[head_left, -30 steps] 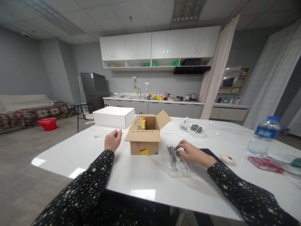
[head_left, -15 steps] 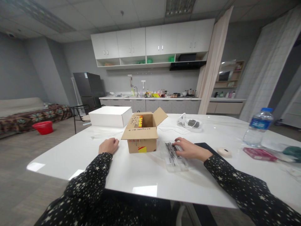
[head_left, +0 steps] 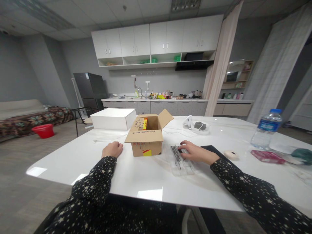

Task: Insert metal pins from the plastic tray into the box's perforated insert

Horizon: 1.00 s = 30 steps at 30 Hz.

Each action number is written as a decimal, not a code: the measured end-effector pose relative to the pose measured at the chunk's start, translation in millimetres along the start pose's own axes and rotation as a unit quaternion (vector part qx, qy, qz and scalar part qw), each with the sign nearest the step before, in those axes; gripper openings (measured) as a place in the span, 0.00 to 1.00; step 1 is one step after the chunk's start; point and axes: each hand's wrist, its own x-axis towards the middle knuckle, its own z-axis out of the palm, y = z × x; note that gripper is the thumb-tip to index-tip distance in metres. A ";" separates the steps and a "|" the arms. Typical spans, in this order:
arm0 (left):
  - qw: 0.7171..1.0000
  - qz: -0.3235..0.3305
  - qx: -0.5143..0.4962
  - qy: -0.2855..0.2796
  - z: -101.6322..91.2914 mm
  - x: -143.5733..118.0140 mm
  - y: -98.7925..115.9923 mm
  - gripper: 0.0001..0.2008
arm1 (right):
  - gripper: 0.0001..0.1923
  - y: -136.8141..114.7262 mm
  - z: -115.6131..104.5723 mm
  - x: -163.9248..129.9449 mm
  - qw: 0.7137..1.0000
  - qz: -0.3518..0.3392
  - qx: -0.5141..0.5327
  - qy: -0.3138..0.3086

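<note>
My right hand (head_left: 193,152) reaches into a clear plastic case (head_left: 181,171), its fingertips apart over the contents. In the case lie several thin dark metal pieces, like long screws or bits (head_left: 175,154); I cannot make out their exact kind. My left hand (head_left: 112,149) rests on the table as a loose fist, with nothing seen in it. Between the hands stands a cardboard box (head_left: 147,150) with its flaps up or folded outward. Rows of small round metal heads stick through its front and left flaps, and thin shanks hang below the front flap.
A white box (head_left: 113,119) stands behind on the left of the white table (head_left: 136,178). A white device with a cable (head_left: 198,126) lies at the back. To the right are a dark flat object (head_left: 214,149), a beige round case (head_left: 231,154), a magenta packet (head_left: 267,156) and a water bottle (head_left: 266,130).
The whole view has shifted slightly. My right hand stays at the clear case with its fingers over the metal pieces, and my left fist rests in the same place.
</note>
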 end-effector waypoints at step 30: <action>1.000 -0.005 0.006 -0.015 1.7 2.1 -2.4 0.23 | 0.15 5.1 1.9 13.9 0.972 0.074 0.164 0.149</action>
